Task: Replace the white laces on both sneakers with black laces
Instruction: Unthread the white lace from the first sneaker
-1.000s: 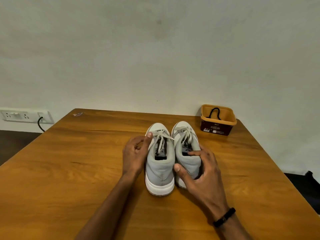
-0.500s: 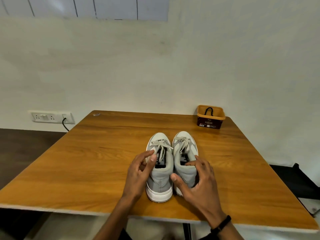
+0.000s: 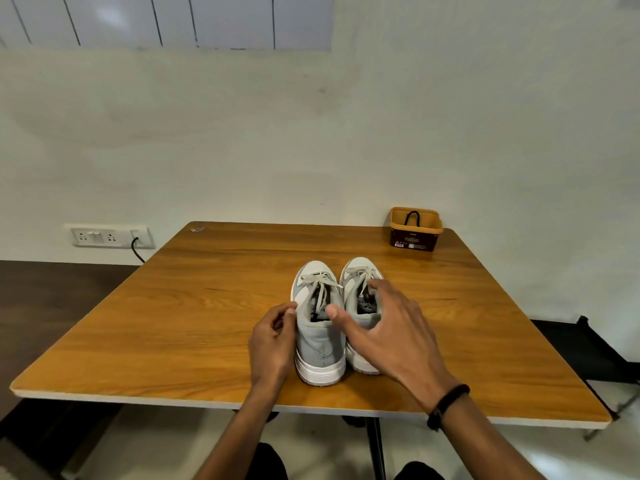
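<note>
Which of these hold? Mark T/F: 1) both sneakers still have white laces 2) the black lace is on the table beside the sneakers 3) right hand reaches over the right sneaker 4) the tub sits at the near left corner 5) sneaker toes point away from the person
1) True: both sneakers carry white laces.
2) False: the black lace sits in the tub.
3) True: the right hand spreads over the right sneaker.
4) False: it stands at the far right corner of the table.
5) True.

Even, soft indoor light, faint shadows, wide-angle bending at edges
</note>
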### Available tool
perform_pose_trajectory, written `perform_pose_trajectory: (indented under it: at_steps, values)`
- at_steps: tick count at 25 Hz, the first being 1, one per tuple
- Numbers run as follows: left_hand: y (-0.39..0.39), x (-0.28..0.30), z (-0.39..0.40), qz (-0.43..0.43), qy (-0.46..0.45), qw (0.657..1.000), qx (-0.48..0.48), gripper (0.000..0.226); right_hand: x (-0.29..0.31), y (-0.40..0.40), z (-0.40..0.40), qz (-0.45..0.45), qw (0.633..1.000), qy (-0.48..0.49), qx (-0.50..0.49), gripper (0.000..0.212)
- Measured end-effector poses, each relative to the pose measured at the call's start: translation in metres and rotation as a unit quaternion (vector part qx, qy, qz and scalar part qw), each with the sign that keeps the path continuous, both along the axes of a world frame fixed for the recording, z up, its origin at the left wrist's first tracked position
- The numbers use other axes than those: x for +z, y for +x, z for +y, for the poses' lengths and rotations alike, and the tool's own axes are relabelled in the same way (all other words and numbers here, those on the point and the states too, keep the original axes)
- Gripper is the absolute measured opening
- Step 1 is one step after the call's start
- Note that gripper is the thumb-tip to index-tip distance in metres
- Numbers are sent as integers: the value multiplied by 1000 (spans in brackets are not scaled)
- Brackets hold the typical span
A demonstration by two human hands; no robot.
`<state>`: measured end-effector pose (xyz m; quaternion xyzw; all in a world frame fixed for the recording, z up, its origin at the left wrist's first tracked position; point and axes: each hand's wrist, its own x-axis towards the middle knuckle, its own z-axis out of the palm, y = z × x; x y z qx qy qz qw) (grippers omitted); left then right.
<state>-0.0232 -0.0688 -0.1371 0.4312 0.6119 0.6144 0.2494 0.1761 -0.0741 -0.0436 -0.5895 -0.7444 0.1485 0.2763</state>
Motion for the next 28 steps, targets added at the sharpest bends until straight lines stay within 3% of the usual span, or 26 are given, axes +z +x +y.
perform_pose_trajectory:
  at_steps: [3, 6, 9, 13, 15, 17, 19, 22, 24, 26, 28]
  values:
    - [-1, 7, -2, -42, 15, 999, -3, 28, 13, -4, 24, 11, 999, 29, -28, 77]
    - [-1, 11, -1, -60, -10, 997, -51, 45, 20, -11, 35, -58, 997, -30, -40, 88]
    - [12, 13, -6, -34, -18, 999, -37, 56, 19, -25, 34, -118, 992, -30, -18, 90]
    - [62, 7, -36, 57, -47, 997, 22, 65, 36, -14, 64, -174, 975, -135, 23, 58]
    - [100, 5, -56, 96, -74, 993, -7, 74, 51, -1, 82, -251, 952, -151, 89, 44]
    - [140, 11, -73, 138, -119, 979, -94, 67, 61, 16, 101, -340, 922, -101, 158, 34]
    - [160, 25, -81, 174, -126, 962, -169, 71, 63, 35, 126, -369, 905, -72, 198, 25]
    - [120, 41, -65, 294, 1, 951, -94, 69, 56, 51, 161, -409, 886, -15, 219, 26]
    - [65, 45, -33, 307, 39, 951, -27, 64, 48, 44, 180, -473, 847, 111, 217, 27]
    - [12, 46, -3, 319, -13, 948, -6, 72, 45, 27, 189, -481, 821, 190, 242, 29]
    - [-13, 43, 14, 297, -88, 948, -69, 80, 44, 5, 188, -441, 834, 194, 269, 26]
